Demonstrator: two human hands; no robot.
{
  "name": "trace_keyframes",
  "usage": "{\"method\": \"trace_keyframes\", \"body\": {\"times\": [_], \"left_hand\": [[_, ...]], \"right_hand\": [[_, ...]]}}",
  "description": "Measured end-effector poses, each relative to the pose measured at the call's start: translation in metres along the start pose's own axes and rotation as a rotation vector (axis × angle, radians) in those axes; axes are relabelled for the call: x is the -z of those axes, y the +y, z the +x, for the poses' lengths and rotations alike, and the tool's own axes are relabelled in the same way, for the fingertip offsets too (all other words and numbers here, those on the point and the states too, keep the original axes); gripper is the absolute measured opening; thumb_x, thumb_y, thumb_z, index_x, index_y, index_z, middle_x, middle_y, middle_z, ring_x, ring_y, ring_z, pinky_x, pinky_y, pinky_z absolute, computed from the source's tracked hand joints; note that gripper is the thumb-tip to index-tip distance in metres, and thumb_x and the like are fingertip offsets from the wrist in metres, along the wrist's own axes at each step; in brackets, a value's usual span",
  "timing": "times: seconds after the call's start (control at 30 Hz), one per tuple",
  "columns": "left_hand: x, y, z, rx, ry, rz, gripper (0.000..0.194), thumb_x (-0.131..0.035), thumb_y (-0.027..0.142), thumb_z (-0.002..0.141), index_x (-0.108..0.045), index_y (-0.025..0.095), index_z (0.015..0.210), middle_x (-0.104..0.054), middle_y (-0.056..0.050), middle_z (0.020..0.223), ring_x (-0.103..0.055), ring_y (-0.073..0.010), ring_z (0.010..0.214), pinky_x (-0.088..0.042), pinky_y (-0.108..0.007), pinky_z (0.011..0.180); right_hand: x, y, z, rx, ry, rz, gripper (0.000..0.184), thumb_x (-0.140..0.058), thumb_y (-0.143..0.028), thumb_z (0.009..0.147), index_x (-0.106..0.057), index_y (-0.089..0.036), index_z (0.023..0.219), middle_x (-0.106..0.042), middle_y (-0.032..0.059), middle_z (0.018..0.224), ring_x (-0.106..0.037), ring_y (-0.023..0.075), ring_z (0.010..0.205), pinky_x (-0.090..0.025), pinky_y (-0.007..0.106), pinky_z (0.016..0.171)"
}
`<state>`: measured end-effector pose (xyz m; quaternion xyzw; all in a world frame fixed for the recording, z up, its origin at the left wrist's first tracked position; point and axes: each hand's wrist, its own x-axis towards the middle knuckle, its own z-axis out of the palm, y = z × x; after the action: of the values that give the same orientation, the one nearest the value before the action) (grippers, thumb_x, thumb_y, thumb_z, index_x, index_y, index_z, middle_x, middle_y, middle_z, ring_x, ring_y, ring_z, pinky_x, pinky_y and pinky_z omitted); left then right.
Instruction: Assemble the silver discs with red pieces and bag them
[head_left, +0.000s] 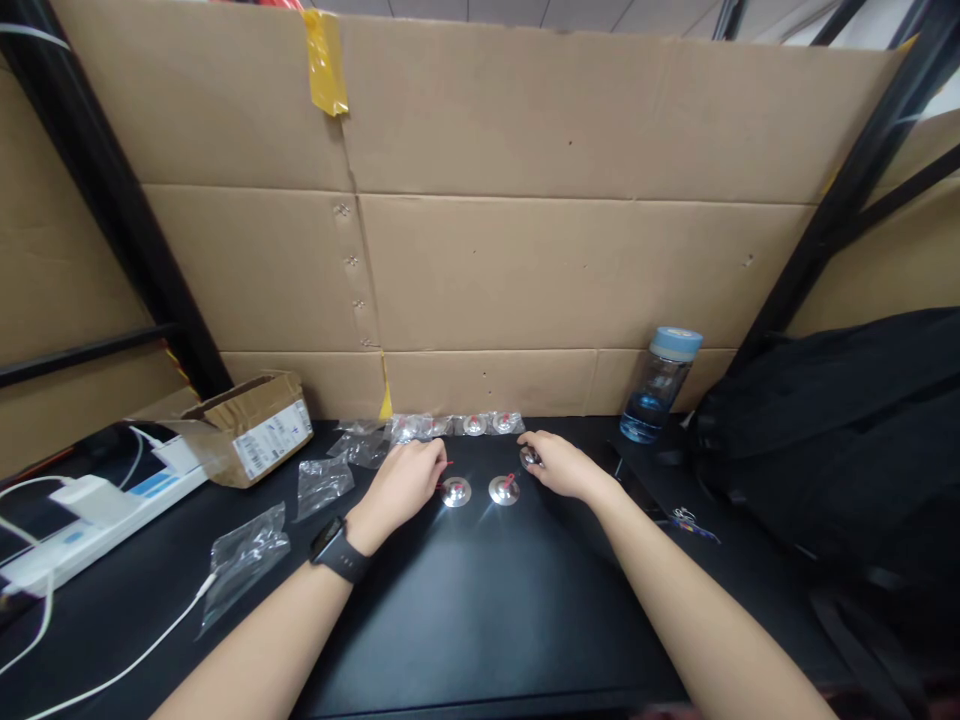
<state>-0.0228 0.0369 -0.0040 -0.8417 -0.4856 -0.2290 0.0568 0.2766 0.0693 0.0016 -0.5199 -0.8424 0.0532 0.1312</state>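
Two shiny finger cymbals with red cords, a left one (pixel 456 492) and a right one (pixel 504 490), lie side by side on the black table (pixel 495 610). My left hand (pixel 409 475), with a dark watch on its wrist, is closed just beyond the left cymbal. Red cord shows at its fingertips; what it hangs from is hidden behind the hand. My right hand (pixel 561 466) has its fingers closed on another finger cymbal (pixel 529 457), low over the table. Several more cymbals in clear bags (pixel 475 425) lie along the cardboard wall.
Empty plastic bags (pixel 247 550) and an opened cardboard box (pixel 262 430) lie at left, near a white power strip (pixel 112 535) with cables. A water bottle (pixel 658 385), keys (pixel 691 522) and a black backpack (pixel 840 450) stand at right. Cardboard (pixel 480 270) closes the back.
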Motion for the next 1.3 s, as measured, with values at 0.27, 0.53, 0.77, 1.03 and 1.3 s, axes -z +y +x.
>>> {"method": "trace_keyframes", "body": {"times": [0.27,0.53,0.77,1.03,1.3], "left_hand": [[-0.002,0.005,0.003,-0.013,0.077,-0.291,0.014,-0.056,0.022,0.097,-0.064,0.022,0.109,-0.074,-0.002,0.092,-0.069,-0.0200,0.089,-0.048,-0.032,0.085],[0.014,0.029,0.004,-0.033,0.091,-0.427,0.017,-0.054,0.027,0.099,-0.070,0.023,0.094,-0.074,-0.002,0.097,-0.067,-0.0192,0.093,-0.046,-0.032,0.090],[0.009,0.032,0.002,-0.020,0.075,-0.464,0.018,-0.051,0.026,0.099,-0.062,0.020,0.086,-0.068,-0.002,0.088,-0.064,-0.0185,0.087,-0.044,-0.030,0.083],[0.009,0.037,0.002,0.031,0.147,-0.540,0.017,-0.052,0.028,0.099,-0.065,0.021,0.089,-0.071,-0.003,0.091,-0.065,-0.0187,0.086,-0.046,-0.030,0.083],[0.006,0.040,0.000,0.098,0.194,-0.554,0.020,-0.053,0.031,0.098,-0.067,0.021,0.089,-0.073,-0.003,0.091,-0.067,-0.0190,0.085,-0.048,-0.029,0.079]], "right_hand": [[0.012,-0.020,-0.004,0.056,0.134,0.113,0.039,-0.065,-0.023,0.088,-0.059,-0.025,0.127,-0.064,0.0089,0.125,-0.063,0.0236,0.108,-0.048,0.033,0.089],[0.002,-0.061,-0.006,0.243,0.321,0.617,0.035,-0.069,-0.028,0.087,-0.060,-0.025,0.121,-0.069,0.0066,0.118,-0.068,0.0208,0.100,-0.054,0.033,0.082],[-0.002,-0.087,-0.016,0.301,0.285,0.701,0.039,-0.072,-0.024,0.084,-0.060,-0.026,0.121,-0.071,0.0051,0.111,-0.069,0.0209,0.102,-0.057,0.033,0.083],[-0.010,-0.087,-0.013,0.285,0.253,0.848,0.041,-0.072,-0.026,0.084,-0.058,-0.024,0.123,-0.068,0.0086,0.121,-0.071,0.0229,0.107,-0.060,0.034,0.083],[-0.010,-0.091,-0.015,0.222,0.254,0.950,0.042,-0.078,-0.030,0.079,-0.059,-0.023,0.116,-0.069,0.0086,0.117,-0.074,0.0225,0.096,-0.063,0.035,0.080]]}}
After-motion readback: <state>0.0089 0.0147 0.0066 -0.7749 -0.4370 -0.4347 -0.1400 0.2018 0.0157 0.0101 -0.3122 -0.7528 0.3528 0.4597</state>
